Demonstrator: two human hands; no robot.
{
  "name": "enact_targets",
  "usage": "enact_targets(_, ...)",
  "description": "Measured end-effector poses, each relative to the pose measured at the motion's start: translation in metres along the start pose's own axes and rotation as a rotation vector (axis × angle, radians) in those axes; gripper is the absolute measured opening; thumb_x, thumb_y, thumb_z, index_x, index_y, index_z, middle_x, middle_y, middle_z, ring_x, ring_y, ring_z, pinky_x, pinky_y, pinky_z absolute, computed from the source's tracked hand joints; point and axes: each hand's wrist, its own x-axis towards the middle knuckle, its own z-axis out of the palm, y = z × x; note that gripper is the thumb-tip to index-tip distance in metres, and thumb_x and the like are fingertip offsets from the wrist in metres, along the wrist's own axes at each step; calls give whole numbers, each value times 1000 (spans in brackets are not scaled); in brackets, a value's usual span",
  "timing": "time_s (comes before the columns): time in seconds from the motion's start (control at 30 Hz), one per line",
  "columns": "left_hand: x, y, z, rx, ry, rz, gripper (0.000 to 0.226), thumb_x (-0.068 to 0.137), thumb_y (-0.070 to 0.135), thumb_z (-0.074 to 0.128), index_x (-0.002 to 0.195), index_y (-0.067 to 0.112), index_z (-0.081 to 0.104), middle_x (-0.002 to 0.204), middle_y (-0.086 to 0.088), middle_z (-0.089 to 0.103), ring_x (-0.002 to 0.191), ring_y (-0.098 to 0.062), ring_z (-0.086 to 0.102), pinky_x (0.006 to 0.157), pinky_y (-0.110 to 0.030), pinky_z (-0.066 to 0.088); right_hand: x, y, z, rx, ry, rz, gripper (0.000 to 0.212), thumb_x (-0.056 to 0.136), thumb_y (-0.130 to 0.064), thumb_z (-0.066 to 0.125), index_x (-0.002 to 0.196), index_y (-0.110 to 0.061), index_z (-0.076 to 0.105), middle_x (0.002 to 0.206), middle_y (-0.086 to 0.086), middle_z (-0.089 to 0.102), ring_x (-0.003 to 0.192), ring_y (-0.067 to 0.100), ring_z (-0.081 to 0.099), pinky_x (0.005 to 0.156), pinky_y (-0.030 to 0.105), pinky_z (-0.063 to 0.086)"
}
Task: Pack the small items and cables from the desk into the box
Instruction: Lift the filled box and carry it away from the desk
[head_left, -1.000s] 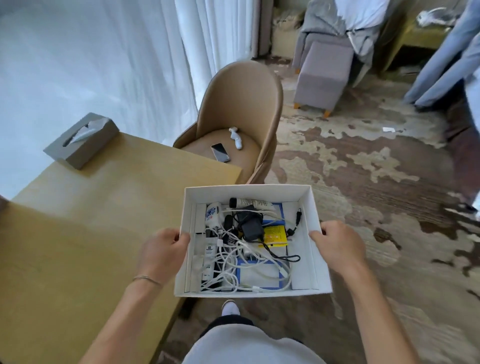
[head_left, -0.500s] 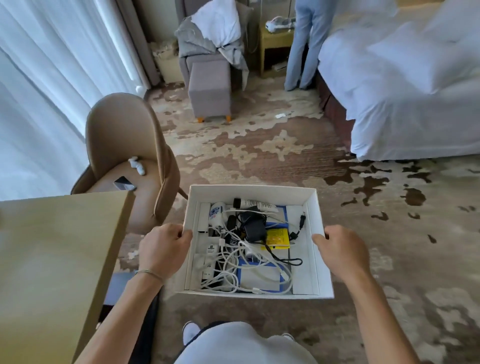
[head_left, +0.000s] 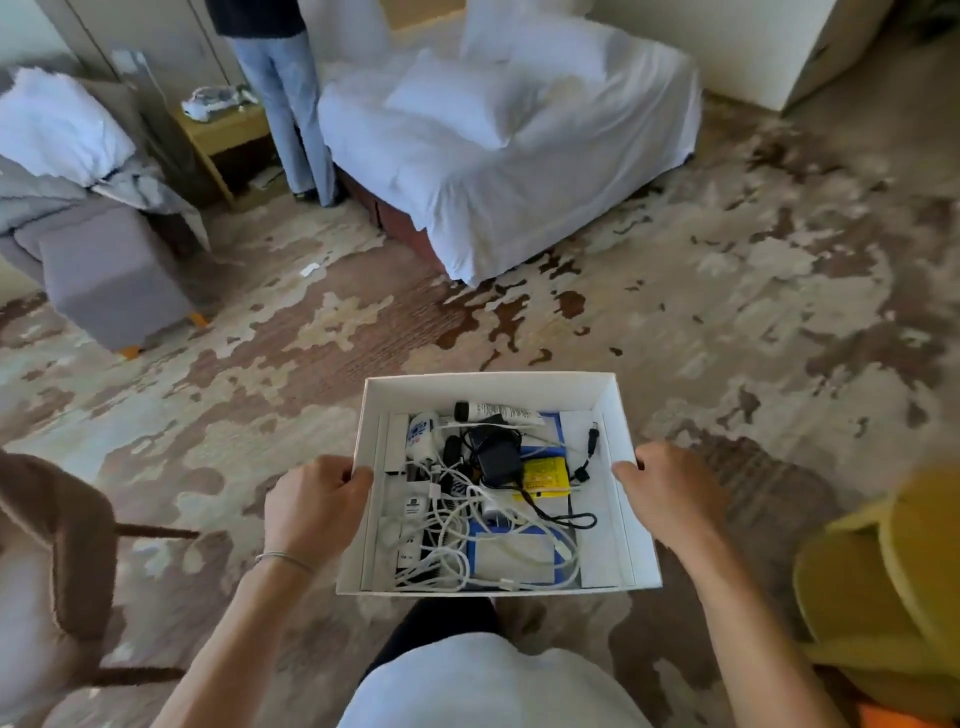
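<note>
1. Left hand (head_left: 311, 512): fingers (head_left: 358, 475) curl over the left wall of the box (head_left: 488, 387), thumb on the outside. Pinching cardboard, not spread.
2. Right hand (head_left: 670, 493): same clamp on the right wall, fingertips hooked just over the rim. Whether any fingers support the bottom, I can't tell; it's hidden.
3. Box is in the air in front of my torso, over the carpet (head_left: 727, 322), roughly level. No worktop in view.
4. Contents: white cables (head_left: 457, 535) tangled at left and centre, black adapter (head_left: 498, 460) with its black lead (head_left: 561, 517) looping right, yellow packet (head_left: 543, 478) just beside it, a tube (head_left: 498, 411) along the far wall, a small white bottle (head_left: 420, 431) at far left. All sit below the rim.
5. My read: packing looks done, this is the carry.
6. To do it well: keep the box flat. The load is loose and heavier on the left, so a tilt would slide everything into that wall.
7. Thin walls flex under a pinch. I'd shift fingers under the base rather than squeeze harder.
8. Watch the path: bed (head_left: 519, 156) ahead, a person standing (head_left: 291, 104) beside it at far left, grey ottoman (head_left: 114, 275) left, something yellow (head_left: 883, 582) close on my right.
</note>
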Motion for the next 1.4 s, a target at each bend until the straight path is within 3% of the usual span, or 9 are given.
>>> enact_targets(0.17, 26, 75, 37, 66, -73, 160, 47, 87, 24, 59, 48, 16, 36, 40, 6, 33, 37, -15, 31, 41, -21, 23, 0, 75, -21, 51, 53, 159, 44, 89, -24, 61, 56, -17, 31, 53, 2, 25, 48, 18, 23, 52, 31, 21)
enact_targets(0.47, 54, 225, 122, 75, -237, 373, 43, 88, 28, 58, 51, 10, 47, 45, 1, 46, 42, -19, 44, 43, -24, 30, 5, 196, -72, 104, 145, 452, 47, 92, -26, 61, 54, -17, 34, 50, -1, 30, 46, 16, 28, 50, 28, 23)
enact_targets(0.8, 41, 377, 220, 31, -372, 530, 44, 91, 29, 58, 55, 4, 52, 43, 4, 42, 40, -15, 38, 45, -24, 35, 6, 324, -133, 145, 244, 671, 48, 94, -27, 61, 54, -17, 37, 51, 0, 33, 47, 16, 32, 50, 28, 26)
enact_targets(1.03, 8, 477, 271, -19, -472, 612, 48, 93, 27, 58, 51, 16, 38, 44, 4, 37, 42, -17, 35, 46, -25, 30, -8, 408, -172, 99, 273, 801, 47, 94, -30, 60, 54, -18, 40, 50, -2, 38, 46, 13, 33, 48, 26, 25)
enact_targets(1.4, -72, 622, 389, -24, -538, 592, 44, 95, 24, 58, 56, 14, 40, 47, 2, 41, 43, -16, 38, 46, -27, 27, 1, 600, -216, 136, 243, 840, 51, 96, -34, 60, 53, -18, 39, 48, -3, 35, 44, 11, 31, 46, 27, 23)
